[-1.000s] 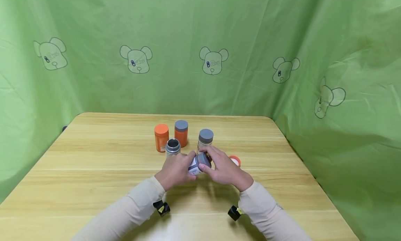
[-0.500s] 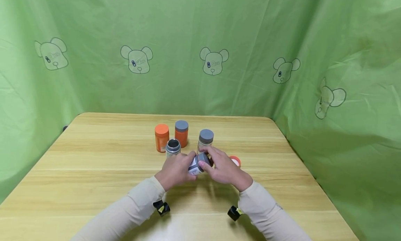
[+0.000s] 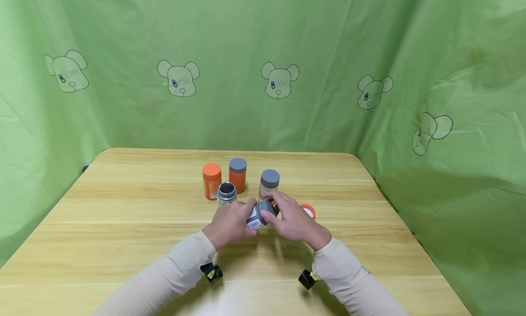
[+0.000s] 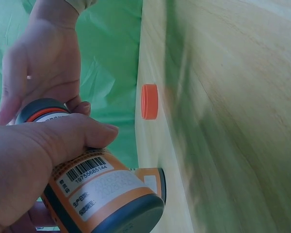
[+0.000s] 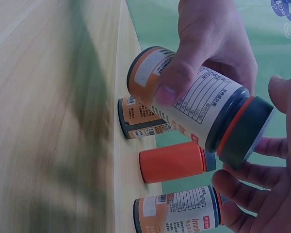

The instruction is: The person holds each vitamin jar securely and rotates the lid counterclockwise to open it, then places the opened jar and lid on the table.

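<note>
My left hand (image 3: pixel 231 221) grips the body of a labelled pill bottle (image 3: pixel 255 219), which is tilted and held above the table. It has a dark grey cap (image 3: pixel 267 208), and my right hand (image 3: pixel 293 220) holds this with the thumb on the near side and fingers around the far side. In the right wrist view, an orange band (image 5: pixel 233 125) shows between the cap and the bottle's dark neck. Printed text and a barcode cover the white and orange label (image 4: pixel 94 187) in the left wrist view.
Beyond my hands stand an orange bottle with orange cap (image 3: pixel 212 181), an orange bottle with grey cap (image 3: pixel 237 175), and a labelled grey-capped bottle (image 3: pixel 269 181). An uncapped bottle (image 3: pixel 227 195) stands beside my left hand. An orange cap (image 3: pixel 308 210) lies past my right hand.
Between the earlier frames and now, the right thumb has shifted slightly on the grey cap, which has turned a little. The left hand and the standing bottles keep their places.
</note>
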Demonstrator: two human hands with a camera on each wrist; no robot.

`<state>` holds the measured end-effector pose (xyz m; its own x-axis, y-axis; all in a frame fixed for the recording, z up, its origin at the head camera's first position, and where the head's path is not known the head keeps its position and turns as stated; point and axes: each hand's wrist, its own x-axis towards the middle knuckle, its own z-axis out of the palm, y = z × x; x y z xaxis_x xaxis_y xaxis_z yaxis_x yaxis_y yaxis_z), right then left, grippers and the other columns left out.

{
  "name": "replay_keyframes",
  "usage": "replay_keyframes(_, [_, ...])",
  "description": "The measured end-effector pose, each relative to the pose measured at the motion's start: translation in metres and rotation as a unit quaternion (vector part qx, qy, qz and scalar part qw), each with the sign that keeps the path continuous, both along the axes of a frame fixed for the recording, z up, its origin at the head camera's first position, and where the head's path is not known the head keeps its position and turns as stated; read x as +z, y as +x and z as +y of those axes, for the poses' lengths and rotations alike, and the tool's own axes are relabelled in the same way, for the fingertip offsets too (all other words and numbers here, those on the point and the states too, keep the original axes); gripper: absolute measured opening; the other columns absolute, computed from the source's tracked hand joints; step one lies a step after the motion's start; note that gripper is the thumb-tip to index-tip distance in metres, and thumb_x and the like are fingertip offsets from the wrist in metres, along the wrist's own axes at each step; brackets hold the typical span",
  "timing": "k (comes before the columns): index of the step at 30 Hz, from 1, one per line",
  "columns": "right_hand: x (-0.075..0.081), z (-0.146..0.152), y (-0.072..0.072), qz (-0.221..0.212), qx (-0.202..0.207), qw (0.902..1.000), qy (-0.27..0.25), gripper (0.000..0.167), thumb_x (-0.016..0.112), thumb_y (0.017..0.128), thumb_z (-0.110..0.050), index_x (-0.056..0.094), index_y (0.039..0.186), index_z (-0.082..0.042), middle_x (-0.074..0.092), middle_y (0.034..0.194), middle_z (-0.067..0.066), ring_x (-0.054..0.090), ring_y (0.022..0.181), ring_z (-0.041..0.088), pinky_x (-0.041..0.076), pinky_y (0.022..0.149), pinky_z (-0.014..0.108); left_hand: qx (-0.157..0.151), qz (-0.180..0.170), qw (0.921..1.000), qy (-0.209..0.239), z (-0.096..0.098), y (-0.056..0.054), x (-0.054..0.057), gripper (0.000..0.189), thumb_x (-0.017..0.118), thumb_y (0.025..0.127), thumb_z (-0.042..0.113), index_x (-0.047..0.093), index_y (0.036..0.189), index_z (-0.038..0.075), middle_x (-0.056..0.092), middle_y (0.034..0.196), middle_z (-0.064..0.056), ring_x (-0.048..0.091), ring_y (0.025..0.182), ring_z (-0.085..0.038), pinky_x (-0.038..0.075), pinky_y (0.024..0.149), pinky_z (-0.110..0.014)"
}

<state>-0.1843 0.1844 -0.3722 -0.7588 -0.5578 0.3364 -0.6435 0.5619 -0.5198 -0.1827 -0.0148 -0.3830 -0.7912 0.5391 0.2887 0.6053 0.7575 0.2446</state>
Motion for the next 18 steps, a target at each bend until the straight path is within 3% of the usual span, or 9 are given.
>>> replay_keyframes(5, [0.0012,-0.0008,0.0004,-0.001,-0.014,0.9999,0.010,0.041,0.058,0.097,-0.028,0.050,0.128,-0.004,0.059,0.118,0.013,0.058,0.092,0.020,0.051,0.075,0.041,-0.003,0.003,1.0000,0.004,0.0002,-0.0004,-0.0001,0.054,0.088,0.066,0.032,0.057,0.104,0.009,0.062,0.077,-0.003,0.059,0.064,-0.015,0.048,0.054,-0.029])
replay_keyframes(18, [0.0003,0.0012,-0.0003,0.002,0.019,0.9998,-0.007,0.039,0.060,0.095,-0.022,0.049,0.127,-0.004,0.057,0.111,0.006,0.057,0.091,0.017,0.051,0.077,0.040,0.001,-0.008,1.0000,0.002,-0.0002,-0.0003,0.0008,0.056,0.088,0.067,0.031,0.057,0.107,0.008,0.064,0.079,-0.004,0.060,0.066,-0.015,0.048,0.055,-0.028])
